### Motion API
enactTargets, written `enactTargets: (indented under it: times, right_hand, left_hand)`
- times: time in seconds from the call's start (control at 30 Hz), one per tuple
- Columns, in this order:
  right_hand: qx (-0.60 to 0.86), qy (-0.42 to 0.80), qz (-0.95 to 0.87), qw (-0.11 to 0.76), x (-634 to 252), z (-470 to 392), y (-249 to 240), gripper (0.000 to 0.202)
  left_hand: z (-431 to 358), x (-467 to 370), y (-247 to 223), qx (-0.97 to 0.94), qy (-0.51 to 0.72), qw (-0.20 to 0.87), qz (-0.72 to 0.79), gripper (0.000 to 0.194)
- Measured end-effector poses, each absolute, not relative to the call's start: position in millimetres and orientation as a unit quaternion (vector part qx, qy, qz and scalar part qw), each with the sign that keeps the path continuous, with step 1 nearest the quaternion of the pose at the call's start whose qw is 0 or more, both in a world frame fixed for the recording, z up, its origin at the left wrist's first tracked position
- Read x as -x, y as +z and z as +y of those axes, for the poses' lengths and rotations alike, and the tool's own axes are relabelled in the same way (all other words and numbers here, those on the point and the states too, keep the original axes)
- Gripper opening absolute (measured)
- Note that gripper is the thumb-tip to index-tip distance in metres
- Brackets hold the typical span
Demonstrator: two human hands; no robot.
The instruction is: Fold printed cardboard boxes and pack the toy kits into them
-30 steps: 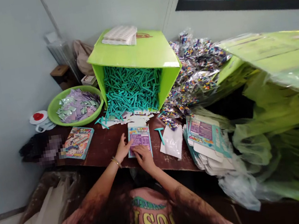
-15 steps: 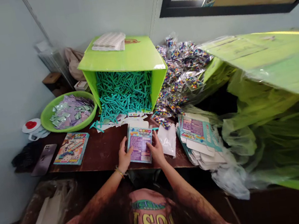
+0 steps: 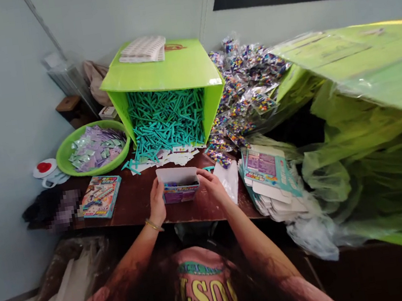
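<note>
A small printed cardboard box (image 3: 180, 195) stands upright on the table's front part, its top open toward me and its white inner flap raised at the back. Something dark and bluish shows inside, too shaded to name. My left hand (image 3: 157, 201) grips the box's left side. At the right upper corner, the fingers of my right hand (image 3: 209, 181) close on the box's edge. Just right of that hand lie a white plastic packet (image 3: 226, 179) and a bag of coloured beads (image 3: 219, 158). Paper slips (image 3: 175, 157) are spread behind the box.
A green bin (image 3: 214, 111) on its side spills teal plastic sticks (image 3: 167, 120). Left are a green basin (image 3: 63, 157) of small sachets, a lidded mug (image 3: 50, 174) and a closed printed box (image 3: 101, 197). Flattened boxes (image 3: 269, 171) are stacked right, beside bead bags (image 3: 238, 95).
The box has been tipped from showing its printed face to standing with its open top toward me. My right hand has moved up to its upper corner.
</note>
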State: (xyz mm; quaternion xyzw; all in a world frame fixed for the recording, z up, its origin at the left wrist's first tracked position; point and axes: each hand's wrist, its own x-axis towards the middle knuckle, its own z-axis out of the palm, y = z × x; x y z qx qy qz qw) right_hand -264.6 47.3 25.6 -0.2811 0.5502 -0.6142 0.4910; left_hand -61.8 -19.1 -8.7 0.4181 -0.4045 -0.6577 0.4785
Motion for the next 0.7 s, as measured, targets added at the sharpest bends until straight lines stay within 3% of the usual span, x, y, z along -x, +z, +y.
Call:
enactTargets:
  times: [0.2, 0.37, 0.5, 0.7]
  right_hand:
    - [0.301, -0.606, 0.513, 0.529, 251.2, 44.9, 35.1, 0.043]
    - [0.433, -0.586, 0.556, 0.399, 252.9, 32.4, 45.9, 0.02]
    - [0.559, -0.528, 0.535, 0.35, 261.2, 22.5, 55.4, 0.027]
    - [0.744, -0.35, 0.513, 0.246, 270.6, 22.4, 69.5, 0.035]
  left_hand:
    - [-17.4, 70.4, 22.3, -0.419, -0.698, 0.458, -0.357, 0.037]
    - [-18.9, 61.8, 29.7, -0.423, -0.692, 0.422, -0.406, 0.027]
    - [-31.9, 61.7, 38.9, -0.421, -0.679, 0.386, -0.461, 0.025]
    - [-31.3, 69.4, 37.0, -0.409, -0.654, 0.454, -0.446, 0.018]
